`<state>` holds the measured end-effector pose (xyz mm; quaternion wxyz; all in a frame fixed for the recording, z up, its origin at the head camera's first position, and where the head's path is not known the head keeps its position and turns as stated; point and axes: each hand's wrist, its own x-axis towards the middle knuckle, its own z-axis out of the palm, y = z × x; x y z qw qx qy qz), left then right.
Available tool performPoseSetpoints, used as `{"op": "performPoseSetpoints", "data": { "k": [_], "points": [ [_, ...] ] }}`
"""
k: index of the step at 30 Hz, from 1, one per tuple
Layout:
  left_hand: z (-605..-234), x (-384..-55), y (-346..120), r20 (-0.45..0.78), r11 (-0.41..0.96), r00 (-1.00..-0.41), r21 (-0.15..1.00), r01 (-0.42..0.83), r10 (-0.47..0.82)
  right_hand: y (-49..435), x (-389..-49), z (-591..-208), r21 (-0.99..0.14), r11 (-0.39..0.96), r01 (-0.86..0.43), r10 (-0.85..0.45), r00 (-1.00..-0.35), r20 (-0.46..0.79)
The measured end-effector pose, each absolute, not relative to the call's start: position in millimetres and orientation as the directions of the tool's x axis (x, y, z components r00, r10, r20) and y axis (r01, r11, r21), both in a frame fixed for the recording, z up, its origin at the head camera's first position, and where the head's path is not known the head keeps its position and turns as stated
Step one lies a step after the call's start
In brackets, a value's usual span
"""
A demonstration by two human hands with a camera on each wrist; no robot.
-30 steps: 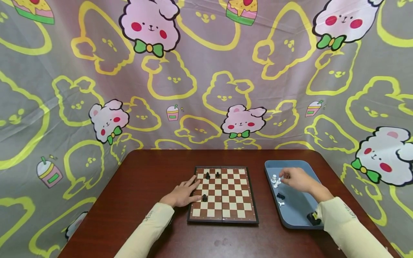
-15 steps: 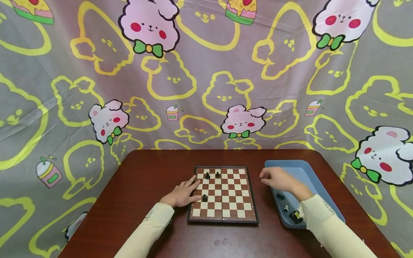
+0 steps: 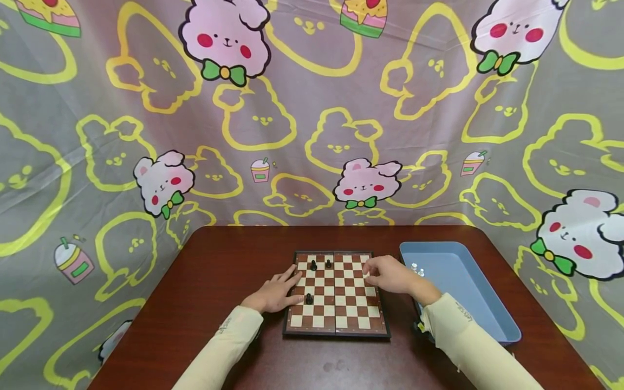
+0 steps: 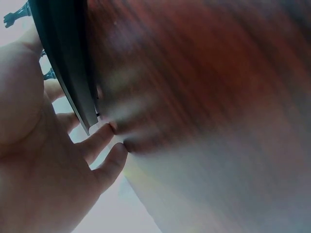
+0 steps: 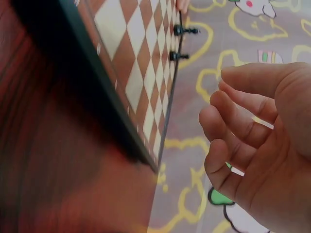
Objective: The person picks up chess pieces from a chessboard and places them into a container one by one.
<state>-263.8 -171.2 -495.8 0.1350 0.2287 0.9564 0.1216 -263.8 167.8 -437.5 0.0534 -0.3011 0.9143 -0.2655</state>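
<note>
My left hand (image 3: 274, 294) rests along the left edge of the chessboard (image 3: 347, 310), fingers spread and touching its rim. In the left wrist view, fingertips (image 4: 116, 155) meet the table past the dark rim. Black chess pieces stand on the board: one (image 3: 309, 298) by my left thumb, others (image 3: 313, 265) (image 3: 329, 264) near the far edge. Over the board's right side is my right hand (image 3: 390, 275), thumb and index tips close together. The right wrist view shows its other fingers (image 5: 214, 121) curled; I cannot tell if it holds a piece.
At the right stands a blue tray (image 3: 468, 281) with white chess pieces (image 3: 414, 267) by its left wall; my right forearm covers part of it. The brown table (image 3: 234, 244) meets a patterned cloth (image 3: 302, 124) at the back and sides.
My right hand has moved left from the white pieces in the tray, across the tray's edge, to above the board's right side. My left hand stays put.
</note>
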Motion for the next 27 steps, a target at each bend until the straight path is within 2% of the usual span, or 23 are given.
{"op": "performPoseSetpoints", "data": {
  "k": [20,27],
  "points": [
    [-492.4,-261.6,-170.7,-0.194,0.862,-0.858,0.294,0.412,0.476,88.3,-256.2,-453.8,-0.531,0.575,-0.622,-0.712,-0.700,0.049],
    [-492.7,-264.3,-170.7,-0.202,0.867,-0.859,0.285,0.409,0.471,70.8,-259.8,-460.9,-0.541,0.563,-0.624,-0.722,-0.690,0.044]
  ]
}}
